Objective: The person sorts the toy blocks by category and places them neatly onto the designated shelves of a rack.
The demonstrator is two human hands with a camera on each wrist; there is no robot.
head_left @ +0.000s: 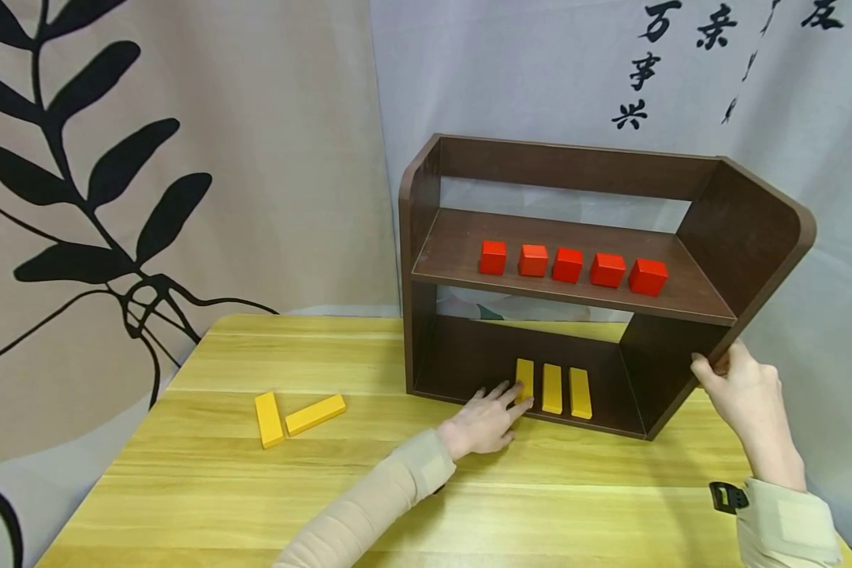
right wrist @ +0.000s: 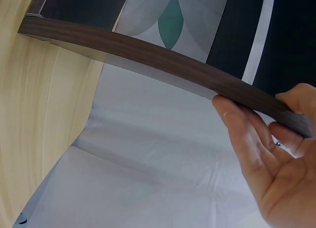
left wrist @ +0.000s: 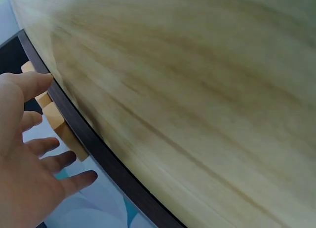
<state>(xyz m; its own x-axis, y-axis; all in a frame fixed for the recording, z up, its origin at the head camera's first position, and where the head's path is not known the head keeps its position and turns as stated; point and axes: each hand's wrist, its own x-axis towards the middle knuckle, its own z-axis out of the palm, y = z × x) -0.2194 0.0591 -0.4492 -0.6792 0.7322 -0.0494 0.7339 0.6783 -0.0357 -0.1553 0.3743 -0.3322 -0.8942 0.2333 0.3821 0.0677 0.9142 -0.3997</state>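
Observation:
A dark brown shelf unit (head_left: 745, 229) stands on the yellow wooden table (head_left: 241, 489). Several red cubes (head_left: 568, 265) sit in a row on its upper board. Three yellow bars (head_left: 552, 388) lie side by side on its bottom board. My left hand (head_left: 507, 398) reaches in with straight fingers, and the fingertips touch the leftmost bar (head_left: 525, 379). In the left wrist view the left hand (left wrist: 29, 154) is spread beside the bars (left wrist: 54, 117) and the shelf's front edge (left wrist: 94, 144). My right hand (head_left: 724, 375) grips the shelf's right side panel (right wrist: 163, 60), with the thumb (right wrist: 237, 124) along its edge.
Two more yellow bars (head_left: 270, 420) (head_left: 315, 414) lie loose on the table to the left of the shelf. Printed cloth hangs behind the table, with a leaf pattern (head_left: 99, 181) on the left and black characters (head_left: 646, 63) on the right.

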